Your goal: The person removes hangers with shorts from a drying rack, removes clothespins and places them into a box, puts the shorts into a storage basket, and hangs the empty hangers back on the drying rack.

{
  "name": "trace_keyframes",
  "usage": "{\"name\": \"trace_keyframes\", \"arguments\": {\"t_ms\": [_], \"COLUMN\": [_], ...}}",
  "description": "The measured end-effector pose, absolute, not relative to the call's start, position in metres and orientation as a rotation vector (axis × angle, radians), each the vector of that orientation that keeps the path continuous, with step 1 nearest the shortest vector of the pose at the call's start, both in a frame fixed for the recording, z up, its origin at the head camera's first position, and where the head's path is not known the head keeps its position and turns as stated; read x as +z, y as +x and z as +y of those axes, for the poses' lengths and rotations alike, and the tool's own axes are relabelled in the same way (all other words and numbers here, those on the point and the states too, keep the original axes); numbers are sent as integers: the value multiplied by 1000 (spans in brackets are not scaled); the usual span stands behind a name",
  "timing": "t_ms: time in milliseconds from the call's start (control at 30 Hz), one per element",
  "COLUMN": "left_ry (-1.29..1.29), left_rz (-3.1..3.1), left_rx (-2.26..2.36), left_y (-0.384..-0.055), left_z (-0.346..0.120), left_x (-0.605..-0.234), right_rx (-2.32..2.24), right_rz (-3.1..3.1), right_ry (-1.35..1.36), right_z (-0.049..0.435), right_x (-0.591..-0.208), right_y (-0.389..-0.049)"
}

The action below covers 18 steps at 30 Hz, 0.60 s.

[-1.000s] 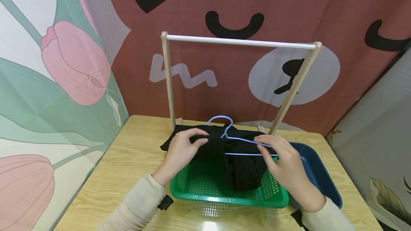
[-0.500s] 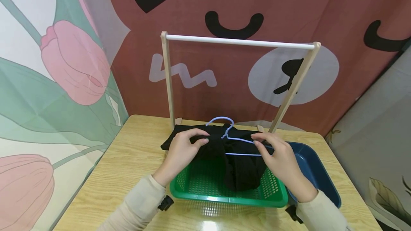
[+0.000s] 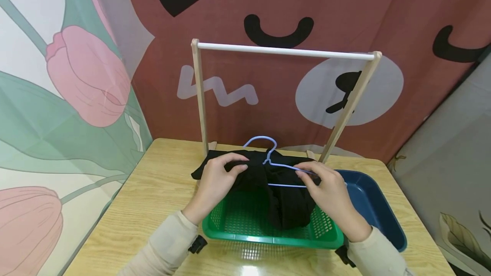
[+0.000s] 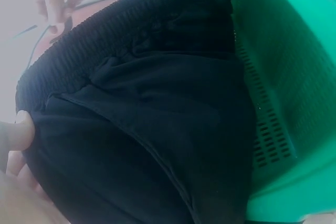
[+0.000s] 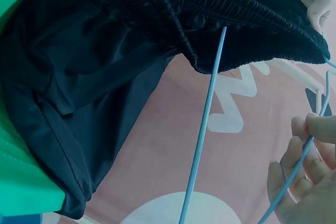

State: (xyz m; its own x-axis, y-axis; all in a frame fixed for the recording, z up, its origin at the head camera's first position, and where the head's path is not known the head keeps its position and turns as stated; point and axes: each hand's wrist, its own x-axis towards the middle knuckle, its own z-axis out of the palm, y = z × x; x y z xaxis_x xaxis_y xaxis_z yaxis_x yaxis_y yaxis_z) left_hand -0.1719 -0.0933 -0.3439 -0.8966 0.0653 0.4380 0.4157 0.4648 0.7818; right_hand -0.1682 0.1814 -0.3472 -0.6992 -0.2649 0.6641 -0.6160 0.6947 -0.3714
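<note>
Black pants [image 3: 291, 214] with a gathered elastic waistband lie draped over the green basket [image 3: 268, 240], one side hanging into it. My left hand [image 3: 218, 178] pinches the waistband's left part; in the left wrist view its thumb [image 4: 21, 131] presses on the black cloth. A light blue hanger [image 3: 281, 165] has its left portion inside the waist opening, with the hook rising above the cloth. My right hand [image 3: 333, 191] pinches the hanger's upper right arm between thumb and fingers. In the right wrist view the hanger's lower bar [image 5: 199, 135] runs into the waistband.
Behind the basket stands a rack with wooden posts [image 3: 200, 97] and a white rail [image 3: 284, 50]. A dark blue tray [image 3: 377, 208] sits right of the basket, partly behind my right arm. All stand on a wood-grain table [image 3: 153, 191] against printed cloth [image 3: 284, 97].
My right hand has moved left along the hanger's arm, closer to the hook. The hook sits slightly higher and further left. My left hand and the pants have barely moved.
</note>
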Motion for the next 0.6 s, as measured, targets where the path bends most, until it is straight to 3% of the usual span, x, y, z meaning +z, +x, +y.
{"name": "trace_keyframes", "arguments": {"t_ms": [600], "left_ry": [-446], "left_rz": [-2311], "left_rx": [-1410], "left_y": [-175], "left_z": [-94], "left_x": [-342], "right_rx": [976], "right_rz": [-2110], "right_ry": [693], "right_z": [182], "right_x": [-346], "right_y": [-168]}}
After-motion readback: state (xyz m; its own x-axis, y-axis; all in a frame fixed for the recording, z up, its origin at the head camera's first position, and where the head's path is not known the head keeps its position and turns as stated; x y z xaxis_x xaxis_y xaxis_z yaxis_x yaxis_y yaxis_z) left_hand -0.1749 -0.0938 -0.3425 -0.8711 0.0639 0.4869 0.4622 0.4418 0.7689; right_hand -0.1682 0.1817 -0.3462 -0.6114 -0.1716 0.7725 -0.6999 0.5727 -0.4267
